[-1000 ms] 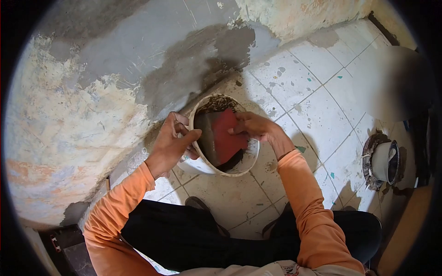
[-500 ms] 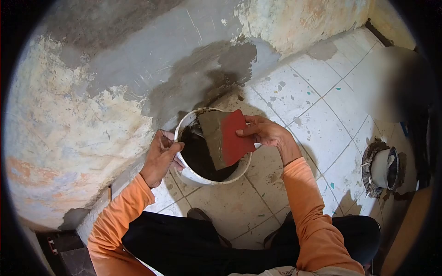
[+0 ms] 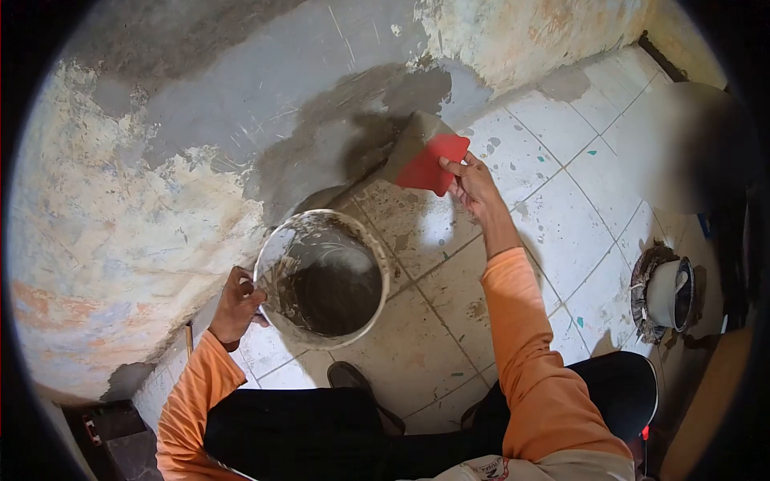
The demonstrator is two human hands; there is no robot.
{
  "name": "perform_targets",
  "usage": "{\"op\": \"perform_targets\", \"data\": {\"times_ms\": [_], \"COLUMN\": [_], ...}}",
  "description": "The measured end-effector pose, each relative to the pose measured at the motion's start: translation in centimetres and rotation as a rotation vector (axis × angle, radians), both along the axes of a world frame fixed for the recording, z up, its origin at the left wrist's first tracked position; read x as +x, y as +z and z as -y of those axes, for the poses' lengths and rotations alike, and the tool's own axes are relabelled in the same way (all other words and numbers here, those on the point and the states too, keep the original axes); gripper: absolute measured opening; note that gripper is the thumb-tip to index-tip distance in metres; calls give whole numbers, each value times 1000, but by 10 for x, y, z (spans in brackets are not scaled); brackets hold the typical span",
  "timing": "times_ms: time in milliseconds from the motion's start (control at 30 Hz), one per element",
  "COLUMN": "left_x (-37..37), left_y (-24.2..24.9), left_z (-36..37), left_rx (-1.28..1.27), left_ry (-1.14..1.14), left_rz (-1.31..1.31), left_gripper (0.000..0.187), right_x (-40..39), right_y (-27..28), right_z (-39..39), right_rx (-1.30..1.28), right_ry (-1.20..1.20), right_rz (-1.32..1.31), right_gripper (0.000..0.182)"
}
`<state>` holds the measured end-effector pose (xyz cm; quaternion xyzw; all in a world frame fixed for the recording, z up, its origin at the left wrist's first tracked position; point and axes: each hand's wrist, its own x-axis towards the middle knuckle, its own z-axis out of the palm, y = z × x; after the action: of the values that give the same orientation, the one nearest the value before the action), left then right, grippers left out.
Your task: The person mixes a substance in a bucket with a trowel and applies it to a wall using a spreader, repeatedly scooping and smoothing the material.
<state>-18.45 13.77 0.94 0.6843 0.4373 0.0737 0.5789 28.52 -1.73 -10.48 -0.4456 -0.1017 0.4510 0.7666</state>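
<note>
A white bucket (image 3: 384, 268) is tilted above the tiled floor, with wet grey cement (image 3: 337, 301) at its bottom and smears up the inner sides. My left hand (image 3: 237, 305) pinches its rim on the left, fingers curled over the edge. In my right hand (image 3: 475, 188) is a red plastic spreader (image 3: 435, 167), held by its right edge between thumb and fingers. Grey cement coats the far part of its blade. The spreader is up and to the right of the bucket, close to the foot of the wall with its damp grey plaster patch (image 3: 313, 152).
White floor tiles (image 3: 553, 216) with cement spots and green flecks stretch right. A smaller white container (image 3: 664, 293) with a dark rim stands there, near a blurred person (image 3: 698, 152). Peeling wall (image 3: 144, 232) borders the left. My shoe (image 3: 353, 381) is below the bucket.
The red spreader has come out of the bucket, moving up and right toward the wall's foot. My left hand has drawn the bucket down and left, and its inside shows more.
</note>
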Motion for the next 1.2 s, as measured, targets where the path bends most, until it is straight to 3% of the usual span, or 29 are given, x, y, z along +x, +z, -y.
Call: {"op": "perform_targets", "data": {"times_ms": [233,400,600,667,733,1200], "left_x": [-41,-27,-24,-26,-30,-30], "left_y": [-27,-14,-9,-12,-14,-18], "left_z": [-14,-8,-4,-5,-8,-5], "left_rx": [-120,-177,-156,-167,-200,-71], "left_ry": [44,79,72,93,54,18], "left_rz": [-18,11,23,24,33,8], "left_gripper": [40,37,35,35,44,44], "right_x": [-27,-60,-57,-52,-46,-59], "right_y": [-136,-146,-104,-67,-43,128], "right_z": [-92,-137,-153,-157,-159,-136], "right_rx": [-44,-31,-12,-116,-88,212], "right_ry": [-369,-580,-524,-449,-394,-340], "right_rz": [-116,-66,-68,-102,-72,117], "right_gripper": [26,27,27,23,22,21]}}
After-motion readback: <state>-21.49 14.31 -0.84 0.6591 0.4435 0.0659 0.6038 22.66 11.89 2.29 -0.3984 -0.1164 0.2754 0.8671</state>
